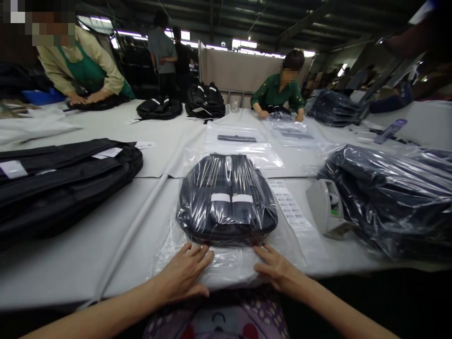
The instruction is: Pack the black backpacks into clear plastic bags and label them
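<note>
A black backpack (229,202) lies inside a clear plastic bag (226,261) on the white-covered table, straight in front of me. Two white strips cross its straps. Palm down, my left hand (185,270) rests on the loose plastic below the backpack's lower left edge, its fingers apart. Near the lower right edge, my right hand (277,268) touches the same plastic with its fingers spread. Neither hand is wrapped round anything.
Black backpacks (63,183) are stacked at left, plastic-wrapped ones (395,197) at right. A tape dispenser (326,207) stands beside a label sheet (289,207). Flat plastic bags (236,138) lie beyond. Two people (88,66) (278,92) work across the table; others stand behind.
</note>
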Available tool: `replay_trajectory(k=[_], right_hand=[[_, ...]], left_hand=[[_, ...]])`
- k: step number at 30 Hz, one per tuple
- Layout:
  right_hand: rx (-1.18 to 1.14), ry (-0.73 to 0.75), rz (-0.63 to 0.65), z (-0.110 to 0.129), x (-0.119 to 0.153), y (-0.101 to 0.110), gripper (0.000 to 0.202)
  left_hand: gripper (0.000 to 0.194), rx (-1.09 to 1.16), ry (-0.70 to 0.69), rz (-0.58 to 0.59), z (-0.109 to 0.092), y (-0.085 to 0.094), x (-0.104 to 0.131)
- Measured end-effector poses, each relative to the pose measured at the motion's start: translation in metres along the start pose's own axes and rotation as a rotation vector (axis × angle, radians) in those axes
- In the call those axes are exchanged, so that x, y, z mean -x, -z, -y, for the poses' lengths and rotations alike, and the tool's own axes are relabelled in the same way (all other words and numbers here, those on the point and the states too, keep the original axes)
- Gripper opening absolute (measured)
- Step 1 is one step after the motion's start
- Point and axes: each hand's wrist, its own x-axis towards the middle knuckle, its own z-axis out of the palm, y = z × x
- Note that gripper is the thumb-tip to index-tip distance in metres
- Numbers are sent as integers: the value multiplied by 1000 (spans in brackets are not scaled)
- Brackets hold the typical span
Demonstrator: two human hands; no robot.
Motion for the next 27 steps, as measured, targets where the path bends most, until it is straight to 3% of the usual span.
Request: replay_trajectory(k=[5,8,11,14,18,24,27], right_hand=[[-265,-250,-182,1,-9,0,21],[-305,-295,-242,2,-12,1,19],[-194,-190,-263,0,-11,-3,13],[21,28,-294,-3,-10,-8,12],[166,118,-379,-4,-8,0,31],[376,246,-345,-1,-17,40,25],[379,315,-281,-8,-31,50,22]], left_hand=[[89,60,52,-86,-7,-6,-4],[66,36,135,-124,-9,-11,-8],[31,-23,125,-152,-10,-15,-13],[14,-58,107,-204,-9,-16,-16],[11,-42,106,-278,-5,-16,-16],[15,-80,9,-298,1,-23,-11],[14,-117,-56,-300,2,-26,-6]])
